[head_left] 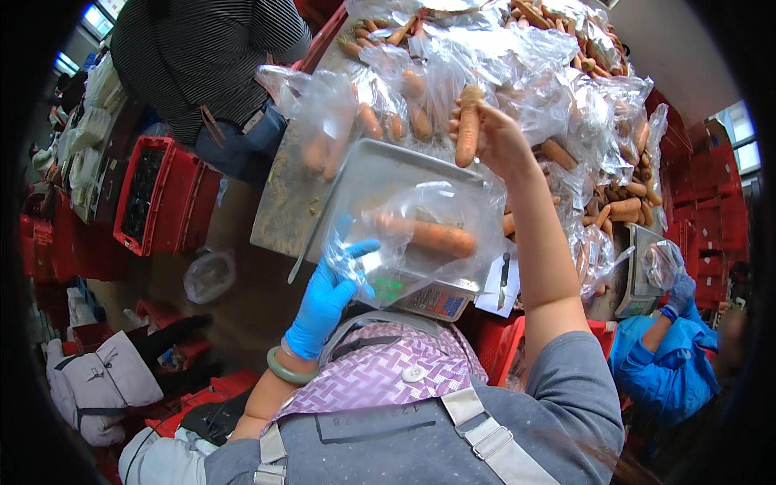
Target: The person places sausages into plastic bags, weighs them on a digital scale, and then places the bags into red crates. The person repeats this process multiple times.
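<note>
In a blue glove, my left hand [330, 291] grips the edge of a clear plastic bag [388, 209]. The bag lies over the metal pan [448, 159] of a weighing scale, and a large carrot [442, 238] shows inside it. My bare right hand [494, 136] holds up another carrot [467, 130] beyond the pan's far edge, its tip pointing down toward me. Below the pan sits the scale's keypad [433, 301], with a green lit display [388, 288] seen through the plastic.
Bagged carrots [418, 115] cover the table beyond the scale, with loose carrots [624, 209] to the right. A knife [504, 276] lies on white paper right of the scale. Co-workers stand at left and right, one with a gloved hand [680, 291] at another scale. A red crate [170, 197] stands left.
</note>
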`<action>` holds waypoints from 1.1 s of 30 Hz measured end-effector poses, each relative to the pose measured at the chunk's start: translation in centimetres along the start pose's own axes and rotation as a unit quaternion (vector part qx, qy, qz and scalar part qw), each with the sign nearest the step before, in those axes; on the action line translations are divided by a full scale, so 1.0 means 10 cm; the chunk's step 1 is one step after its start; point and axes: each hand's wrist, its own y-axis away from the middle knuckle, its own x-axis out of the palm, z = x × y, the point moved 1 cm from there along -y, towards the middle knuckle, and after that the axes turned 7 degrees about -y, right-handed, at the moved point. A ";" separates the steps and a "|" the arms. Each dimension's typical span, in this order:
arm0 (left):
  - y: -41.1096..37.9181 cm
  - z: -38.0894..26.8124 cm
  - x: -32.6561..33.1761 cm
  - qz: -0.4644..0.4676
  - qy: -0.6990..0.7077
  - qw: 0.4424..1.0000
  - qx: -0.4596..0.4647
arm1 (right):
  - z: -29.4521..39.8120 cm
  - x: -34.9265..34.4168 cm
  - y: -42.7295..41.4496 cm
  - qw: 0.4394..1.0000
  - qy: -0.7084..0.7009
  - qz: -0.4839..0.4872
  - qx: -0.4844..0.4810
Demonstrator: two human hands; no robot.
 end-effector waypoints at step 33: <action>-0.33 -0.64 -0.49 0.009 -0.248 0.968 -0.026 | -0.01 -0.04 1.41 0.876 0.389 -0.022 -0.283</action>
